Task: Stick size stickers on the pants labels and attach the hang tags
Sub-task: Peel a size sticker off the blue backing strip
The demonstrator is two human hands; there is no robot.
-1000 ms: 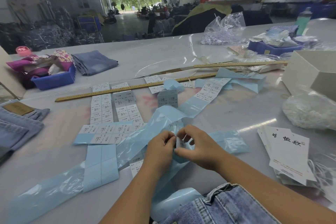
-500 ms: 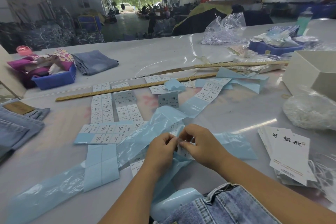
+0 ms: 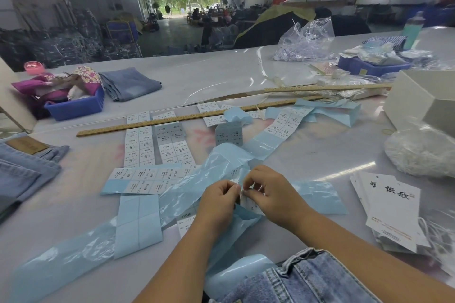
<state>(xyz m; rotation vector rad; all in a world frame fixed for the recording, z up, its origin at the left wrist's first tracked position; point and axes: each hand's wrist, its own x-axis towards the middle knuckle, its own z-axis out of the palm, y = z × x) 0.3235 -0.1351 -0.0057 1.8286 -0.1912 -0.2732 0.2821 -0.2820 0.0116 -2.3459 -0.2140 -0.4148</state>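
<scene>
Head view: left hand (image 3: 219,198) and right hand (image 3: 267,190) stayed together over blue backing strip (image 3: 187,192), both pinching white sticker (image 3: 247,200). Versus a second earlier, hands sat slightly nearer, sticker more lifted off the backing; peel probably almost done. Pants (image 3: 300,280) lay at near edge, unlabelled so far. Hang tags (image 3: 391,206) stacked right, untouched.
</scene>
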